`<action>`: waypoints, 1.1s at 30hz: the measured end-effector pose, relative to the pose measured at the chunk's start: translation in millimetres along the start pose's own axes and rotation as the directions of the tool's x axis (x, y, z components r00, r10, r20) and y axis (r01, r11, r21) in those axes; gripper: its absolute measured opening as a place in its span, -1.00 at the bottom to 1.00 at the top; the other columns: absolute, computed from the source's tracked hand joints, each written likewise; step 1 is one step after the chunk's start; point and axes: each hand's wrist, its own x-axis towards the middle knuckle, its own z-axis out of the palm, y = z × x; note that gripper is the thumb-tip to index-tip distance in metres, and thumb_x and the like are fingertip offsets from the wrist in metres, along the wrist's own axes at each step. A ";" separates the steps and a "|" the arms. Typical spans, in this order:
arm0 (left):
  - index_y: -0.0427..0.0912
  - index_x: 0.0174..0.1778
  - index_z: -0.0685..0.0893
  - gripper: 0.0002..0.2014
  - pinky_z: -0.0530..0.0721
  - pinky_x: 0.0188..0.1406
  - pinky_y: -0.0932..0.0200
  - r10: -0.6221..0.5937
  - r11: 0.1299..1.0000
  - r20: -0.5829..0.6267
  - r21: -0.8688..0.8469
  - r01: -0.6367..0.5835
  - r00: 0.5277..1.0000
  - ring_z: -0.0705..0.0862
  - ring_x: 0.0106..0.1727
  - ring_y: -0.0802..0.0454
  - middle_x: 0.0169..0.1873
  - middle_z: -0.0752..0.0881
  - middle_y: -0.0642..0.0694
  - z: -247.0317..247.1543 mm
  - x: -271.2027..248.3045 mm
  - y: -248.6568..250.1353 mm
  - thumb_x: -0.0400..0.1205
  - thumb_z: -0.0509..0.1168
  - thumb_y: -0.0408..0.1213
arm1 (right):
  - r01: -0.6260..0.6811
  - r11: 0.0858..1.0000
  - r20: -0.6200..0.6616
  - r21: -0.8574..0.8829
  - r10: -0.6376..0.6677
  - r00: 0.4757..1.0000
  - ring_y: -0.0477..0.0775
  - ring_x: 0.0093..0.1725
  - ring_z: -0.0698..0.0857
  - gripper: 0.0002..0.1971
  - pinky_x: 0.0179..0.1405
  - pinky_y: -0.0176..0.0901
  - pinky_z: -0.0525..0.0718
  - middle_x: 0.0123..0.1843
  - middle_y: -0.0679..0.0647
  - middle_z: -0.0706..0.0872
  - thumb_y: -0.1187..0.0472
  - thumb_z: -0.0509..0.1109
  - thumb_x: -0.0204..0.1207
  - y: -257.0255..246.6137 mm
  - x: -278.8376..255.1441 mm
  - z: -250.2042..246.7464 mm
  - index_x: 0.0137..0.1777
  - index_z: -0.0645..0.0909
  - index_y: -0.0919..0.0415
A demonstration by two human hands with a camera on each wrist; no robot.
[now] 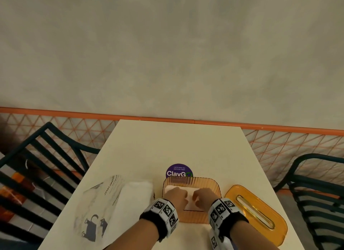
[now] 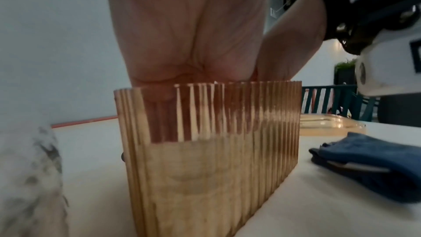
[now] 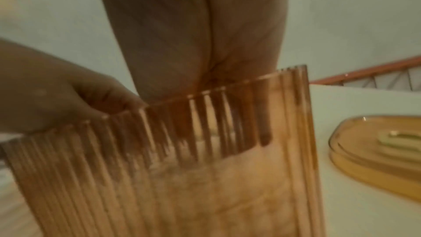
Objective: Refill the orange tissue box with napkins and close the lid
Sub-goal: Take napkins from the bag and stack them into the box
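The orange ribbed tissue box (image 1: 193,217) stands open on the table in front of me. A white napkin stack (image 1: 189,194) lies inside it. My left hand (image 1: 176,194) and right hand (image 1: 202,194) reach down into the box side by side and press on the stack. The left wrist view shows the left hand (image 2: 187,33) dipping behind the box wall (image 2: 205,159), its fingers blurred through the ribs. The right hand (image 3: 193,33) does the same in its own view. The orange lid (image 1: 255,210), with a slot, lies flat to the right of the box.
A clear wrapper with more white napkins (image 1: 135,195) lies left of the box. A purple round sticker (image 1: 179,170) sits behind it. A blue cloth (image 2: 369,163) lies near the box. Dark chairs stand at the left (image 1: 37,166) and right (image 1: 320,194).
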 end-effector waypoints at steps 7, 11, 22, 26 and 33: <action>-0.09 0.18 0.63 -0.78 0.64 0.15 0.15 -0.290 0.922 -0.614 -0.386 0.042 0.734 0.61 0.17 0.03 0.13 0.65 -0.05 -20.3 -41.8 -42.8 0.69 0.14 -0.28 | 0.001 0.978 -0.347 0.210 0.073 0.935 0.03 0.19 0.64 -0.74 0.13 -0.27 0.58 0.23 0.07 0.66 0.29 0.18 0.61 34.2 -5.0 -6.0 0.20 0.61 0.13; -0.23 0.38 0.45 -0.62 0.53 0.27 -0.03 -0.667 0.726 -0.337 -0.491 0.481 0.664 0.37 0.40 -0.18 0.36 0.40 -0.21 -14.7 -69.0 -91.2 0.69 0.17 -0.12 | -0.096 0.938 -0.416 0.332 0.237 0.878 0.13 0.18 0.65 -0.64 0.02 -0.20 0.61 0.31 0.16 0.52 0.28 0.24 0.59 50.6 -14.8 1.0 0.39 0.38 0.18; -0.19 0.39 0.34 -0.47 0.52 0.33 -0.08 -0.765 0.638 -0.198 -0.365 0.678 0.613 0.42 0.43 -0.13 0.38 0.40 -0.13 15.9 -74.7 -106.9 0.60 0.31 -0.03 | -0.233 0.871 -0.209 0.432 0.349 0.914 0.29 0.27 0.61 -0.46 0.06 -0.06 0.61 0.38 0.31 0.49 0.32 0.13 0.63 46.5 -9.4 24.5 0.58 0.06 0.26; -0.17 0.42 0.32 -0.49 0.53 0.29 -0.08 -0.713 0.701 -0.296 -0.331 0.632 0.635 0.44 0.41 -0.11 0.37 0.44 -0.11 21.1 -78.0 -104.5 0.61 0.31 -0.11 | -0.223 0.875 -0.209 0.430 0.337 0.918 0.25 0.16 0.66 -0.46 -0.10 -0.12 0.60 0.30 0.31 0.57 0.32 0.12 0.64 46.6 -8.6 26.6 0.58 0.05 0.28; -0.39 0.43 0.37 -0.45 0.49 0.27 0.01 -0.664 0.526 -0.077 -0.755 0.391 0.744 0.55 0.36 -0.25 0.35 0.57 -0.34 3.6 -85.8 -119.9 0.56 0.39 -0.34 | -0.239 0.875 -0.176 0.421 0.337 0.925 0.15 -0.16 0.61 -0.50 -0.53 -0.30 0.40 0.11 0.30 0.70 0.39 0.08 0.63 50.7 0.0 31.4 0.54 0.06 0.33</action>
